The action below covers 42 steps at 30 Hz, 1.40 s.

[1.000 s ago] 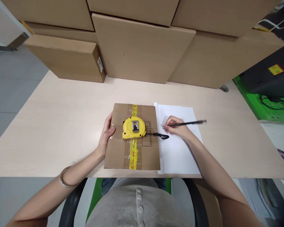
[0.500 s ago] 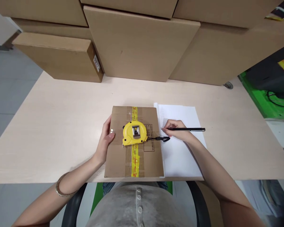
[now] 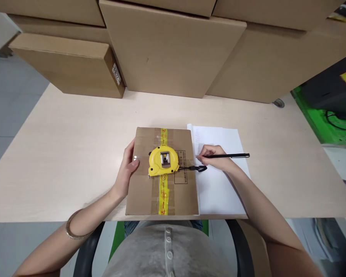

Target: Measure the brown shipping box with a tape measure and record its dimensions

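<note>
A flat cardboard parcel [image 3: 144, 192] sealed with clear and yellow tape lies at the near edge of the table. A yellow tape measure [image 3: 163, 161] rests on top of it, its black wrist strap [image 3: 198, 168] trailing to the right. My left hand [image 3: 128, 168] grips the parcel's left edge, thumb on top. My right hand [image 3: 216, 157] holds a black pen [image 3: 233, 156] in a writing grip, its tip on a white sheet of paper [image 3: 219, 188] beside the parcel.
Large cardboard boxes [image 3: 173, 54] are stacked along the back of the light wooden table [image 3: 60, 146]. A smaller box [image 3: 72, 69] sits at the back left. A green crate with black cables [image 3: 331, 119] stands off to the right. I sit on a chair.
The view has shifted slightly; both hands stay nearly in place. The pen has tilted from pointing up-right to nearly level, its tip still on the paper.
</note>
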{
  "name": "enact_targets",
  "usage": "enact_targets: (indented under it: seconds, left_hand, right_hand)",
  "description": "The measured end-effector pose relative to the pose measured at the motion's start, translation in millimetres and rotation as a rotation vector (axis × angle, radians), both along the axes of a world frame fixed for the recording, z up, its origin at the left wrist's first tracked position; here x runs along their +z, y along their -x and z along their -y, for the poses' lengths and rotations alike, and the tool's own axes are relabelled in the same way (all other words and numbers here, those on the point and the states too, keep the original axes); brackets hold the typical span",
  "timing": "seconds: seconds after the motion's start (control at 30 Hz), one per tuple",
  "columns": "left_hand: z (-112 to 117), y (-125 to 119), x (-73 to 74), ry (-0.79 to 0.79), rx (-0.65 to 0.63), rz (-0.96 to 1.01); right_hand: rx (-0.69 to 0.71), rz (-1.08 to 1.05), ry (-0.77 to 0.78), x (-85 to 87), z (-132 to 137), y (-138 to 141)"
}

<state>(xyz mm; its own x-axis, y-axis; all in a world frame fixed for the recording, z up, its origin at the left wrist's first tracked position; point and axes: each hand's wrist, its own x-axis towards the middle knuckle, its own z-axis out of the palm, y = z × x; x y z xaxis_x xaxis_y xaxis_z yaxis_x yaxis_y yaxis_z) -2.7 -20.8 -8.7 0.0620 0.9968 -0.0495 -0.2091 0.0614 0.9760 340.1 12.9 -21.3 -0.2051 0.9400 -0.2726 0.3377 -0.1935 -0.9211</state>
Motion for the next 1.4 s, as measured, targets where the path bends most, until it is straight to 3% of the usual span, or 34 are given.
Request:
enact_targets:
  seconds: [1.4]
  left_hand:
    - [1.0, -0.6, 3.3, 0.001, -0.014, -0.03]
  right_hand:
    - [0.001, 0.015, -0.03, -6.8, -0.3, -6.6]
